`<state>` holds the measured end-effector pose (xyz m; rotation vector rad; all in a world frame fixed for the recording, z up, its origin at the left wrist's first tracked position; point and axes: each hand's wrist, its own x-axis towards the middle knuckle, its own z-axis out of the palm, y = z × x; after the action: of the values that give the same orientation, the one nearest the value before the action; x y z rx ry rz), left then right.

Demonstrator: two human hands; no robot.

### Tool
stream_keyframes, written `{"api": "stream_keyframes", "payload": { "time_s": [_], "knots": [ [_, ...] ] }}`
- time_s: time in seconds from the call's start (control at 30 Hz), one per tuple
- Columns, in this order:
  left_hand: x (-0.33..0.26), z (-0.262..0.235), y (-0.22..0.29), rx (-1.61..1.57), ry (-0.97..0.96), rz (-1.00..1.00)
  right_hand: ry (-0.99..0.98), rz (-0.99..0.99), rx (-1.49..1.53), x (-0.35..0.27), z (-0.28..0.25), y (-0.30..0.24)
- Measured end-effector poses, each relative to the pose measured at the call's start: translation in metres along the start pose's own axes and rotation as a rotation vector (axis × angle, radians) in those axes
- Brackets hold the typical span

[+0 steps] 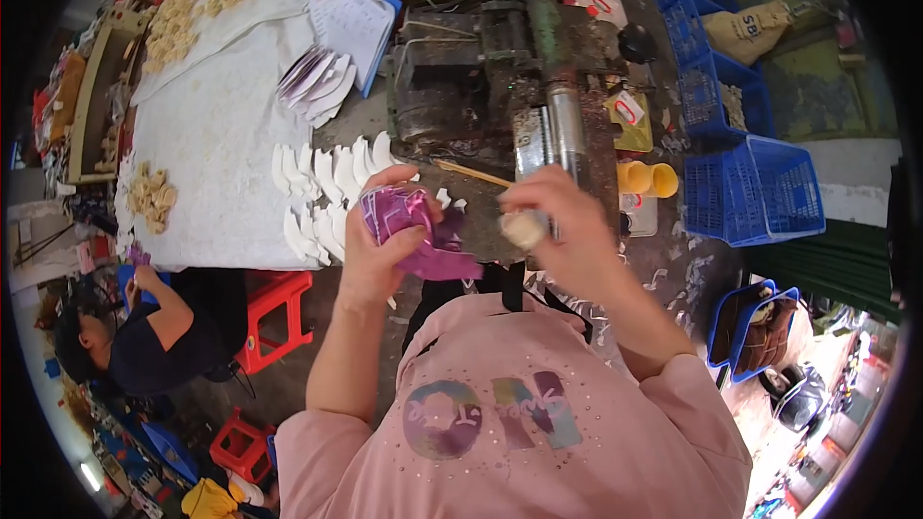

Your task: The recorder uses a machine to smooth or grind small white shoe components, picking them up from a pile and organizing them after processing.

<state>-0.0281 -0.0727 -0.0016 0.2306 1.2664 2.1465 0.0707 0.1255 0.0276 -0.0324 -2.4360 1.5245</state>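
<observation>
Work at the bench, viewed from above; clock directions are read about the purple piece, with twelve at the top of the view. Your left hand grasps the flexible purple piece, thumb laid across its near face, at the near edge of the bench. Pale lines cross the piece's upper part, and its lower edge hangs free. At three o'clock, well apart from the piece, your right hand is closed around a pale rounded object; blur hides its exact kind.

At ten o'clock, the white crescent pieces lie in two rows on the bench, partly over the white cloth. Between one and two o'clock lies a wooden-handled tool, held by neither hand; beyond it, at one o'clock, stands the dark machine. At eleven o'clock, a fanned stack of curved pieces rests beside the clipboard.

Stage of work: judged from this arrangement, you are partway through handling one purple piece. Laying out the white crescents appears done, though whether they are finished or waiting cannot be told. The purple piece is in your grip, not yet set down, and the pale object is apart from it, so this piece seems incomplete. How many others are left is not shown.
</observation>
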Motion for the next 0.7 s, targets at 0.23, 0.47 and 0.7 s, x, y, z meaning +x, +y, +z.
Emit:
{"api": "stream_keyframes", "payload": {
  "time_s": [0.23, 0.47, 0.7],
  "knots": [
    [0.008, 0.048, -0.013, -0.144, -0.112, 0.012, 0.051, -0.037, 0.067, 0.003, 0.015, 0.002],
    [0.022, 0.055, -0.013, -0.015, 0.191, 0.018, 0.171, 0.128, -0.057, 0.002, -0.05, 0.013],
    [0.025, 0.055, -0.018, 0.809, 0.032, -0.13, -0.019, 0.485, -0.238, -0.007, -0.122, 0.056]
  ]
}}
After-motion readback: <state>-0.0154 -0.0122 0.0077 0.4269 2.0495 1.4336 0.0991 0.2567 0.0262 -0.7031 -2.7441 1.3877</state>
